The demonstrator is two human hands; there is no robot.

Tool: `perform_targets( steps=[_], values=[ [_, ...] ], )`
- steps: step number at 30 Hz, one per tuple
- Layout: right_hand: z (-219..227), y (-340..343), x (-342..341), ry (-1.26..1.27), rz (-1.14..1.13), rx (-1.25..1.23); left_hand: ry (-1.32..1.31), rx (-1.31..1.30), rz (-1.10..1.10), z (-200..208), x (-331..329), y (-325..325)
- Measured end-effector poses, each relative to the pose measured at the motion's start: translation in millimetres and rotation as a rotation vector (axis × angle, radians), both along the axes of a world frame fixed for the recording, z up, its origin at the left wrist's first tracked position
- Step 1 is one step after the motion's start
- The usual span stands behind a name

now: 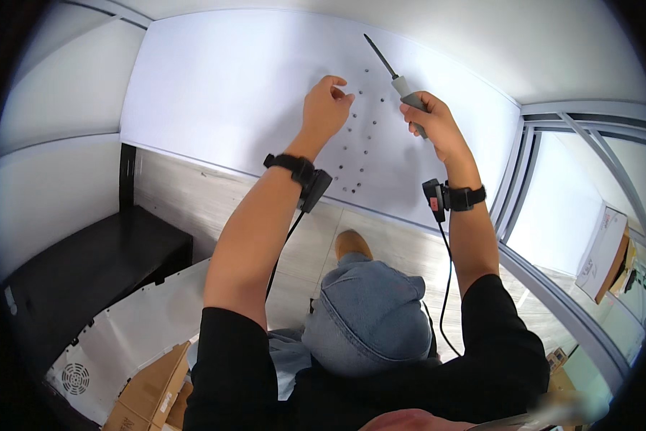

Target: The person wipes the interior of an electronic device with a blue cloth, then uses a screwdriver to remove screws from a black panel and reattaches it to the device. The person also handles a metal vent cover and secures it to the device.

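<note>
My right hand [438,128] is wrapped around the grey handle of a screwdriver [403,90]. The dark shaft points up and to the left, with its tip in the air over the far part of a white tabletop [208,79]. Several small dark screws [374,122] stand in two loose rows on this surface, between my hands. Left of the rows, my left hand [326,108] hovers with curled fingers, thumb and index finger close together. Anything between those fingertips is too small or hidden to make out.
A grey metal frame [553,309] runs along the right side, with a cardboard box [603,255] beyond it. At lower left are a black box-like piece [93,266], a white perforated panel [143,316] and an open carton [147,391]. Cables hang from both wrist bands.
</note>
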State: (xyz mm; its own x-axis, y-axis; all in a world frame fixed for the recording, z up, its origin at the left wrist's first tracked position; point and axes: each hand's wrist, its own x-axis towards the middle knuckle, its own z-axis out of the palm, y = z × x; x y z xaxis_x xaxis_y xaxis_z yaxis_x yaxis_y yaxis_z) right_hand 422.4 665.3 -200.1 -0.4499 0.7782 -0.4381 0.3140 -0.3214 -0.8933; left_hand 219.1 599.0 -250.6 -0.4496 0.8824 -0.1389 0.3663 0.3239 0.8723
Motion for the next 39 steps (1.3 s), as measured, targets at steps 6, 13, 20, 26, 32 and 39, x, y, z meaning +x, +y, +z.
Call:
perform_targets(
  steps=[6,13,20,26,32,39],
  values=[
    [-13.1,2.0,18.3,0.031,-0.057,-0.036,0.172,-0.025,-0.006,-18.9,-0.5,60.3],
    [-12.7,1.2,22.5,0.051,-0.105,-0.064,0.293,-0.044,-0.003,-22.1,-0.9,71.5],
    [5.3,-8.6,3.2,0.041,0.095,0.037,-0.352,0.059,0.113,15.9,-24.7,4.0],
    [85.3,-46.4,-46.3,0.046,0.403,0.220,-0.592,0.214,0.365,95.3,-63.1,-167.0],
    [184.5,-145.1,-40.9,0.256,0.752,0.451,-0.326,0.314,0.691,201.2,-0.7,-370.2],
    [284.5,-321.3,-9.9,0.461,0.912,0.817,-0.105,0.616,0.908,272.0,109.7,-557.5]
  ],
)
